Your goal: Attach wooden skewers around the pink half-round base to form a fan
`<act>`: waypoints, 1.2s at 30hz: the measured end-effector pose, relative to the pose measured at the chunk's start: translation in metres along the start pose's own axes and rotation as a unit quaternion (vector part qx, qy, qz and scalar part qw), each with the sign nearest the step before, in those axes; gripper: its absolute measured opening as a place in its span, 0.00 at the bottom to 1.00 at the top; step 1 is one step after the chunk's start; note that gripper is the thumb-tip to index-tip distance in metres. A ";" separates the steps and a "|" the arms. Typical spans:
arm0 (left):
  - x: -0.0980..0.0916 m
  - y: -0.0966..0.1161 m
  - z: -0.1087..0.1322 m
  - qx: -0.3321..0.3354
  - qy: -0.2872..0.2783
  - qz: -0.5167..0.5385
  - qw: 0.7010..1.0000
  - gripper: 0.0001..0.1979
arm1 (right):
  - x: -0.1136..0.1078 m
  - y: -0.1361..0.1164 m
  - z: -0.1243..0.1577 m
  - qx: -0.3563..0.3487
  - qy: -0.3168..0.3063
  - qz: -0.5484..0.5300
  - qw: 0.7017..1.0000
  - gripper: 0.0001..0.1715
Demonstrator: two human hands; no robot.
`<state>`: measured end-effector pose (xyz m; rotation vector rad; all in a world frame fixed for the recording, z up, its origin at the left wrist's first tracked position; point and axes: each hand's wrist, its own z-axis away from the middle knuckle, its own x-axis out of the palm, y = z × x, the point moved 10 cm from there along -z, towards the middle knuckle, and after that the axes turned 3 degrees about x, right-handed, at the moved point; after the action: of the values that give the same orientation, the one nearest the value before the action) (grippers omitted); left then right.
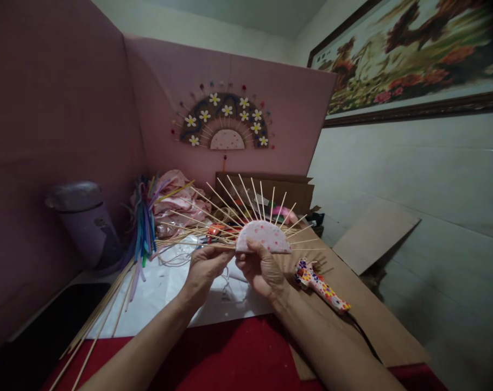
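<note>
Fan frame (276, 240) hung above the tabletop (230, 347), raised probably so its splayed sticks (261, 201) cleared the clutter. The right hand (265, 271) pinched its flat lower edge, apparently for steadiness; the left hand (206, 270) seemingly pinched the lowest stick's root.

Dim, muted light; left panel (55, 136) in gloom. Spiky shadows (320, 263) on cardboard (377, 326) beside my right hand (265, 271). Faint glare on white sheet (159, 296). Wide lens stretches my forearms (320, 334); corners dark.

2 hands (206, 269), 2 dotted half-discs (273, 234), 10 white flowers (227, 110), 1 framed picture (413, 70).
</note>
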<state>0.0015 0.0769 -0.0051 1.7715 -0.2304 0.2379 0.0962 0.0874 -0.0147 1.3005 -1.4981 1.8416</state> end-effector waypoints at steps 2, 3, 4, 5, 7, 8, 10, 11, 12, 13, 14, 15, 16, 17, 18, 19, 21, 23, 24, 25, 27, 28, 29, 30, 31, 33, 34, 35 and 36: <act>0.000 -0.001 0.001 -0.001 0.003 0.001 1.000 0.11 | 0.000 -0.001 0.000 -0.005 0.002 -0.002 1.000 0.06; 0.001 -0.001 0.001 -0.001 0.003 0.000 1.000 0.11 | 0.000 -0.001 0.000 -0.006 0.004 -0.004 1.000 0.07; 0.001 -0.001 0.002 0.000 0.004 -0.002 1.000 0.11 | 0.000 -0.001 0.001 -0.006 0.006 -0.005 1.000 0.07; 0.002 -0.001 0.002 0.002 0.004 -0.005 1.000 0.11 | 0.000 -0.001 0.001 -0.006 0.008 -0.006 1.000 0.08; 0.002 0.001 0.003 0.007 0.004 -0.011 1.000 0.11 | 0.000 -0.001 0.001 -0.004 0.010 -0.005 1.000 0.08; 0.001 0.002 0.003 0.009 0.004 -0.013 1.000 0.12 | 0.000 -0.001 0.001 -0.004 0.010 -0.003 1.000 0.08; 0.001 0.002 0.003 0.009 0.004 -0.014 1.000 0.12 | 0.000 0.000 0.001 -0.003 0.010 -0.001 1.000 0.07; 0.000 0.002 0.003 0.010 0.007 -0.014 1.000 0.12 | 0.000 0.000 0.000 -0.003 0.009 0.000 1.000 0.07; 0.000 0.002 0.003 0.009 0.008 -0.013 1.000 0.12 | 0.000 0.001 0.000 -0.004 0.008 -0.001 1.000 0.07; -0.001 0.001 0.003 0.006 0.010 -0.010 1.000 0.12 | 0.000 0.001 0.000 -0.005 0.005 -0.002 1.000 0.07; -0.001 0.000 0.003 0.003 0.011 -0.004 1.000 0.12 | 0.000 0.002 0.000 -0.004 0.002 -0.003 1.000 0.07; -0.001 -0.001 0.003 -0.002 0.013 0.003 1.000 0.12 | 0.000 0.003 -0.001 -0.003 0.000 -0.003 1.000 0.07; 0.000 -0.002 0.003 -0.008 0.014 0.012 1.000 0.12 | 0.000 0.004 -0.001 -0.001 -0.002 -0.003 1.000 0.07; 0.000 -0.003 0.003 -0.013 0.014 0.020 1.000 0.12 | 0.000 0.004 -0.001 0.001 -0.002 -0.003 1.000 0.07; 0.000 -0.004 0.002 -0.017 0.015 0.027 0.999 0.12 | -0.001 0.005 -0.001 0.003 -0.001 -0.003 1.000 0.07; 0.000 -0.004 0.002 -0.020 0.016 0.031 0.999 0.12 | -0.002 0.006 -0.001 0.005 0.001 -0.003 1.000 0.07; 0.001 -0.003 0.002 -0.022 0.012 0.026 0.999 0.12 | -0.003 0.006 -0.001 0.007 0.005 -0.003 1.000 0.07; 0.001 -0.001 0.002 -0.020 0.006 0.009 1.000 0.12 | -0.003 0.007 -0.001 0.011 0.008 -0.004 1.000 0.07; 0.001 0.000 0.002 -0.017 0.004 0.001 1.000 0.12 | -0.003 0.007 -0.001 0.013 0.009 -0.005 1.000 0.07; 0.001 0.002 0.003 -0.012 0.001 -0.004 1.000 0.12 | -0.002 0.007 -0.001 0.014 0.010 -0.006 1.000 0.07; 0.003 0.004 0.003 -0.003 -0.004 -0.007 1.000 0.12 | -0.001 0.006 0.000 0.011 0.008 -0.011 1.000 0.08; 0.003 0.006 0.004 0.002 -0.007 -0.007 1.000 0.12 | -0.001 0.005 0.000 0.007 0.006 -0.012 1.000 0.08; 0.004 0.006 0.004 0.006 -0.007 -0.007 1.000 0.12 | 0.000 0.004 0.000 0.003 0.004 -0.013 1.000 0.08; 0.004 0.007 0.004 0.008 -0.006 -0.009 1.000 0.12 | 0.000 0.003 0.000 0.000 0.003 -0.014 1.000 0.08; 0.004 0.007 0.004 0.008 -0.002 -0.013 1.000 0.12 | 0.000 0.002 0.000 -0.001 0.003 -0.012 1.000 0.08; 0.002 0.007 0.004 0.011 0.012 -0.026 1.000 0.12 | -0.001 0.003 0.000 0.003 0.007 -0.007 1.000 0.08; 0.001 0.007 0.003 0.013 0.019 -0.033 0.999 0.13 | -0.001 0.003 0.000 0.004 0.007 -0.004 1.000 0.08; 0.000 0.008 0.003 0.016 0.025 -0.040 0.999 0.13 | 0.000 0.003 0.000 0.004 0.006 -0.001 1.000 0.09; -0.001 0.009 0.003 0.020 0.030 -0.047 0.998 0.13 | 0.000 0.003 0.000 0.002 0.004 0.002 1.000 0.09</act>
<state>-0.0022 0.0717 0.0019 1.8064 -0.0995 0.2290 0.0935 0.0861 -0.0163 1.2924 -1.4942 1.8514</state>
